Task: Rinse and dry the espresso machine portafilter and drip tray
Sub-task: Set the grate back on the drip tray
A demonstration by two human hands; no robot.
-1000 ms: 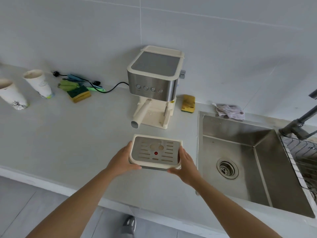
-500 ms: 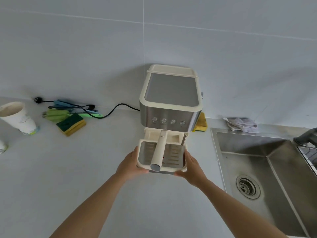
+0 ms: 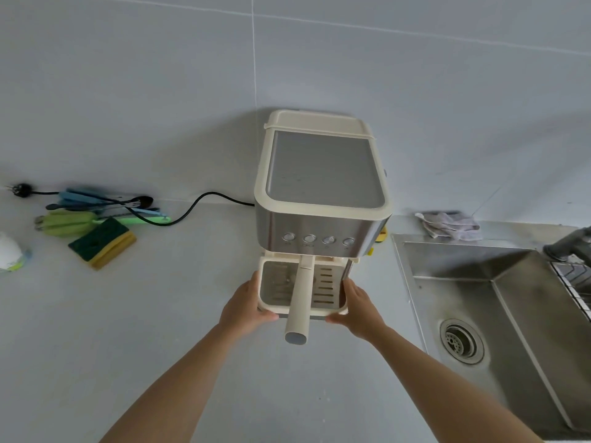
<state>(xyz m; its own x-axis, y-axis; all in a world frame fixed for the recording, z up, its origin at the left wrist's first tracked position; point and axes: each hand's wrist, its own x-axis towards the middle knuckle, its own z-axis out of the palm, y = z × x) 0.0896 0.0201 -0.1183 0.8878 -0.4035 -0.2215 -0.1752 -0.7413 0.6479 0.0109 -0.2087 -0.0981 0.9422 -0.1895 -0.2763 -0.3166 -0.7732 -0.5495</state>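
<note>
A cream and steel espresso machine stands on the grey counter against the wall. Its cream drip tray with a slotted metal grate sits at the machine's base. My left hand grips the tray's left side with the thumb curled under its front edge. On the tray's right side, my right hand grips the same way. The portafilter's cream handle sticks out from under the machine toward me, over the middle of the tray; its head is hidden.
A steel sink with a drain lies right of the machine, a grey cloth behind it and a faucet at the far right. A green-yellow sponge, brushes and utensils, a power cord and a paper cup lie at the left.
Both hands carried the drip tray from the counter in front of the machine forward into its base under the portafilter. The view has moved closer to the machine.
</note>
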